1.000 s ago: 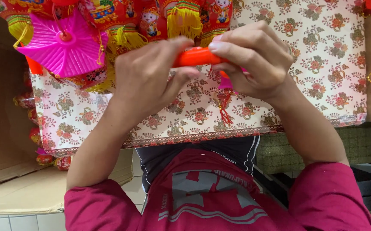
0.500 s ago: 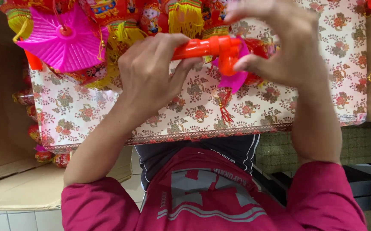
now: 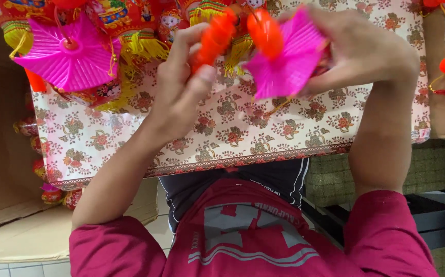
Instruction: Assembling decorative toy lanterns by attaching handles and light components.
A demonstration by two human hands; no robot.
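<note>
At the top centre of the frame I hold an orange plastic stick [image 3: 215, 38], tilted, beside a pink pleated paper lantern [image 3: 286, 59] fanned open with an orange cap [image 3: 264, 32].

A craft workbench: paper lanterns [image 3: 68, 56] heaped on floral cloth [image 3: 243, 128].

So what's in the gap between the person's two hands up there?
In the head view, an orange plastic piece sits between the left hand, gripping an orange handle, and the right hand, holding a pink pleated lantern; yellow tassels hang behind.
</note>
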